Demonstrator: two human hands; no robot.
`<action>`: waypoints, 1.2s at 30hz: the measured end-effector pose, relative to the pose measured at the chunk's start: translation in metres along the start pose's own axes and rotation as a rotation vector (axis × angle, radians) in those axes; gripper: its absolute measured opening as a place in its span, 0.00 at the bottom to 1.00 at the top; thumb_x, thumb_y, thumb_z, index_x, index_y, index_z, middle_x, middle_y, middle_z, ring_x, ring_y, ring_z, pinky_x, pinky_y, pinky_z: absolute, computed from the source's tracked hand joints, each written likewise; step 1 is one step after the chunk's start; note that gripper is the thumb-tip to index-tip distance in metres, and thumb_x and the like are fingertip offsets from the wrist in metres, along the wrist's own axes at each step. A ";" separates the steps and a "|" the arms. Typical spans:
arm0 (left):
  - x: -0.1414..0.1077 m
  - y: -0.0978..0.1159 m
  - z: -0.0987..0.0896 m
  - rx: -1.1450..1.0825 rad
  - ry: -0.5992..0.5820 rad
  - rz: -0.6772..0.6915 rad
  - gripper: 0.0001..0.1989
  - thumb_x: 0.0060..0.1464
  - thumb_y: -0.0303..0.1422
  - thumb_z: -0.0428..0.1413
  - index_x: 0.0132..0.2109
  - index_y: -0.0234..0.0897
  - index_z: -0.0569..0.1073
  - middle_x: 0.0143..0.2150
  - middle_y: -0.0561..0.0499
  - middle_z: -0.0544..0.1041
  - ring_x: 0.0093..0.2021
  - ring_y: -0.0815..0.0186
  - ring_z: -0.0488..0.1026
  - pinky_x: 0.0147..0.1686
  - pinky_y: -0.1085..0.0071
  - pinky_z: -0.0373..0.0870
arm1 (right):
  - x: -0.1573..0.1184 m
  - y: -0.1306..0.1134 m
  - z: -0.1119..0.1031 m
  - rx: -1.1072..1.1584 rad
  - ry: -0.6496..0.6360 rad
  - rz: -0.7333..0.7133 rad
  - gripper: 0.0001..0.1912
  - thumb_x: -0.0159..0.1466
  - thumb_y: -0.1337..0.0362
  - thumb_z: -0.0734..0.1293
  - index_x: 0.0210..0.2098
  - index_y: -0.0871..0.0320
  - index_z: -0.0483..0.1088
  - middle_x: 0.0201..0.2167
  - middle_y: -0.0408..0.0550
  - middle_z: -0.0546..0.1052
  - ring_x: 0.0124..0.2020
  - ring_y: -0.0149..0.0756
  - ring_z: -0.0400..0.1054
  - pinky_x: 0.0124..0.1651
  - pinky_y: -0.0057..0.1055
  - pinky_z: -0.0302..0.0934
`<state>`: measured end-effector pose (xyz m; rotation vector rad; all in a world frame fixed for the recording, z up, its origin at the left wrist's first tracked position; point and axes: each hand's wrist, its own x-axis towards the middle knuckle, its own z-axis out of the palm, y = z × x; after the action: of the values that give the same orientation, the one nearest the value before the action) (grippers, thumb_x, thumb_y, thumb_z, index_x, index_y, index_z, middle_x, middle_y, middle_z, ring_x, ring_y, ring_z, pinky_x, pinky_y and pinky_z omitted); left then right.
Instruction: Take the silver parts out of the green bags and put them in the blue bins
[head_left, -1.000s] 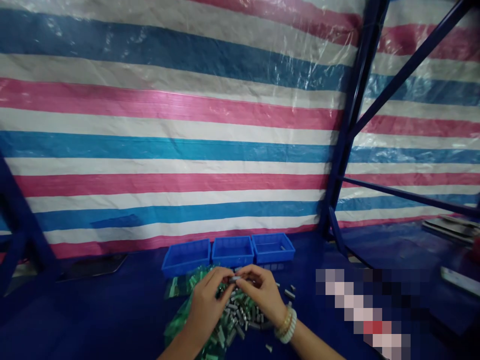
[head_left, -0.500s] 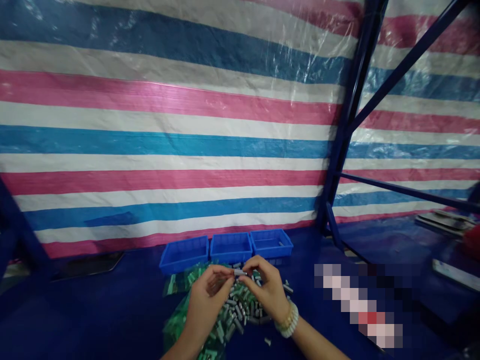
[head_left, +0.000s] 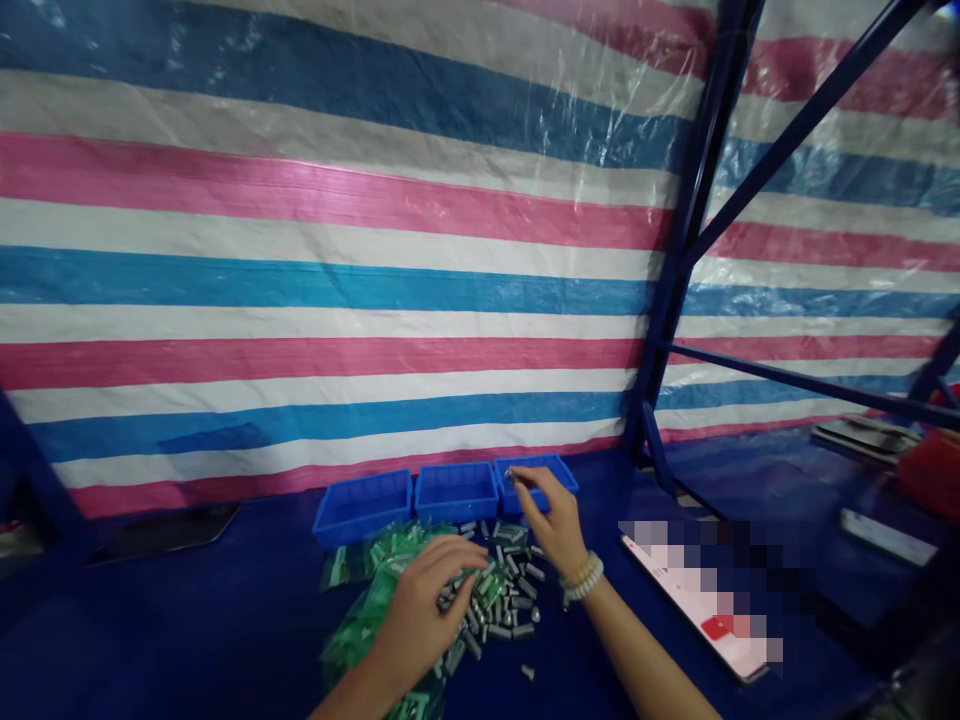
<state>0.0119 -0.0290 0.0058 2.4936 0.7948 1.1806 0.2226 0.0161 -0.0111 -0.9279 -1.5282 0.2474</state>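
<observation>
My right hand (head_left: pixel 553 515) is over the rightmost blue tray (head_left: pixel 555 470), pinching a small metal piece (head_left: pixel 511 477) between thumb and fingertips. Its exact kind is too small to make out. A white and yellow bracelet circles that wrist. Lower and to the left, my left hand (head_left: pixel 433 600) hovers at the pile of small silver-grey cylindrical parts (head_left: pixel 517 600). Its fingers are curved, with a gap between thumb and fingertips, and I see nothing gripped there. Under and beside the left forearm lies a green plastic bag (head_left: pixel 352 635) with more small parts.
Two more blue trays, the left (head_left: pixel 364 505) and the middle (head_left: pixel 457 490), stand in the same row behind the pile. One loose part (head_left: pixel 528 673) lies near the front. A pale pink phone-like slab (head_left: pixel 739 650), partly blurred, rests at right. A dark flat object (head_left: pixel 165 530) lies left. Blue frame posts (head_left: pixel 667 300) rise behind.
My hands have separated from the small part they held together. The right has moved up to the right tray with a small metal piece; the left has lowered slightly and loosened over the pile.
</observation>
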 end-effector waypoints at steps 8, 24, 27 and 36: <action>-0.002 0.002 -0.007 0.201 -0.391 -0.011 0.09 0.48 0.22 0.56 0.33 0.42 0.75 0.45 0.52 0.76 0.51 0.56 0.68 0.50 0.53 0.62 | 0.002 0.033 -0.010 -0.611 0.044 -0.074 0.16 0.66 0.64 0.60 0.51 0.61 0.68 0.45 0.57 0.74 0.48 0.48 0.63 0.50 0.46 0.60; -0.004 0.006 -0.004 0.241 -0.500 0.017 0.07 0.50 0.24 0.59 0.35 0.40 0.72 0.51 0.49 0.71 0.53 0.54 0.65 0.50 0.56 0.62 | -0.009 0.002 0.004 -0.352 -0.013 -0.085 0.09 0.64 0.70 0.61 0.39 0.57 0.72 0.36 0.49 0.76 0.41 0.41 0.66 0.48 0.40 0.59; -0.001 0.004 -0.004 0.165 -0.384 -0.035 0.06 0.55 0.25 0.54 0.39 0.40 0.70 0.46 0.49 0.74 0.49 0.59 0.69 0.48 0.61 0.65 | -0.010 -0.002 0.007 -0.207 0.009 -0.029 0.09 0.64 0.67 0.61 0.39 0.57 0.72 0.35 0.49 0.76 0.40 0.40 0.68 0.47 0.39 0.61; 0.004 -0.003 -0.005 0.089 0.152 -0.085 0.04 0.56 0.27 0.53 0.37 0.39 0.71 0.34 0.51 0.74 0.33 0.66 0.73 0.33 0.71 0.71 | -0.021 -0.034 0.019 0.451 -0.394 0.227 0.13 0.57 0.60 0.70 0.41 0.57 0.73 0.29 0.44 0.76 0.30 0.33 0.71 0.33 0.28 0.65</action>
<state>0.0089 -0.0241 0.0096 2.4346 1.0031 1.3446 0.1893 -0.0130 -0.0083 -0.7120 -1.6226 0.9442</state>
